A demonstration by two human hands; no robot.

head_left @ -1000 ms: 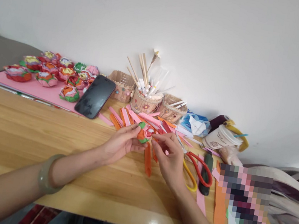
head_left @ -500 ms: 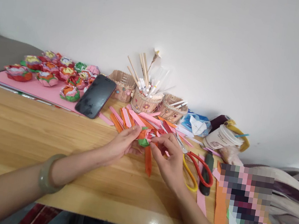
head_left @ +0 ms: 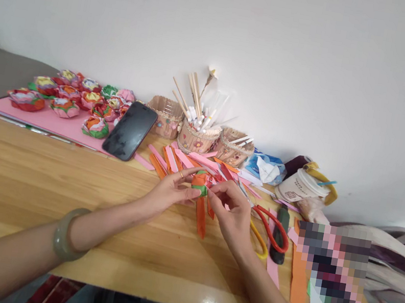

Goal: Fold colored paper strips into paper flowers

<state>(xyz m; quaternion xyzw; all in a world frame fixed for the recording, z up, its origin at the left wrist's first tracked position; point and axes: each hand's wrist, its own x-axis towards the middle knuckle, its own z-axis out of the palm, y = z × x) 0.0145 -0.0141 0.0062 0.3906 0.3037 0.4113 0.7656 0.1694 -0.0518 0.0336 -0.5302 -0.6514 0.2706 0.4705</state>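
Between both hands, a little above the wooden table [head_left: 62, 200], is a small paper flower [head_left: 201, 182] with orange and green petals. My left hand [head_left: 169, 187] grips it from the left, thumb at the front and fingers behind. From the right, my right hand [head_left: 230, 205] pinches the flower's lower edge with thumb and forefinger. Just behind it lies a heap of pink and orange paper strips [head_left: 186, 158]. Scissors with red and yellow handles [head_left: 271, 227] lie beside my right hand, partly covered by it.
Several finished paper flowers [head_left: 64, 108] stand on pink sheets [head_left: 48, 121] at the left. A phone [head_left: 130, 130] leans by them. Decorated baskets [head_left: 196, 140], a tissue pack [head_left: 265, 168] and a lidded cup [head_left: 299, 186] line the wall. A dark green tool [head_left: 280, 237] lies right.
The flower has been turned, so its orange and green outer side faces me. My left fingers have shifted around it; my right hand keeps pinching its edge.
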